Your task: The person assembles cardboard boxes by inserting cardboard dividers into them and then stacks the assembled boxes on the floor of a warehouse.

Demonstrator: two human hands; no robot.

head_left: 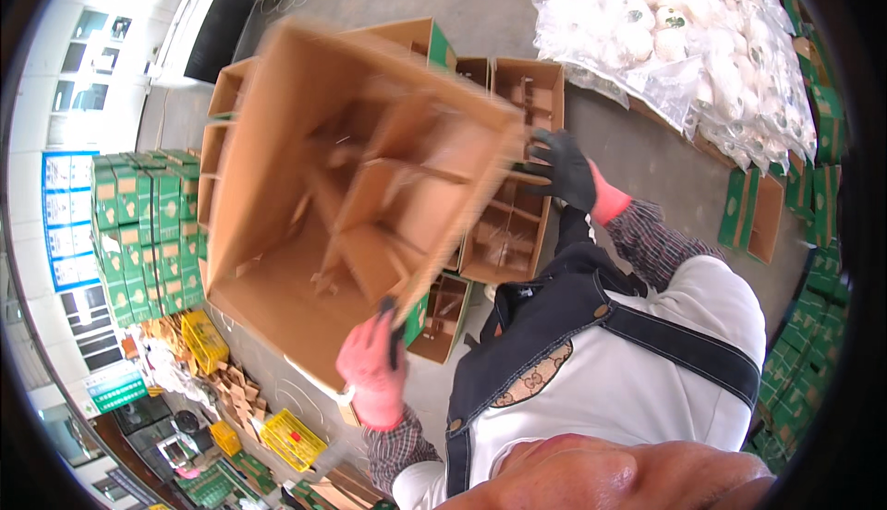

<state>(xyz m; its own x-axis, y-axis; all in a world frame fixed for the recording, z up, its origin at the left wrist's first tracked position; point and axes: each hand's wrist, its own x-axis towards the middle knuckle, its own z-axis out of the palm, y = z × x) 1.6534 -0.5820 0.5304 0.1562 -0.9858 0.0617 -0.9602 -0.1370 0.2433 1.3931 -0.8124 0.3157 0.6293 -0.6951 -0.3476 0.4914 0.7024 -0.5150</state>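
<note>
A large brown cardboard box [268, 279] with cardboard dividers [374, 191] inside is tilted up in front of me, its open top facing me, blurred by motion. My left hand [374, 362], in a pink glove with dark fingertips, is closed on the box's lower rim. Just off the box's right corner is my right hand [565, 173], in a dark and pink glove, its fingers stretched and apart. Whether it touches the box I cannot tell. Behind and below stand other open divided boxes [504, 242], partly hidden by the tilted one.
Plastic-wrapped round white goods [665, 39] lie piled at the far right. Green cartons [148, 224] are stacked at the left, with more green cartons [813, 316] along the right edge. Yellow crates [294, 438] and cardboard scraps [238, 390] lie at lower left. An open green box [762, 219] sits on the floor at right.
</note>
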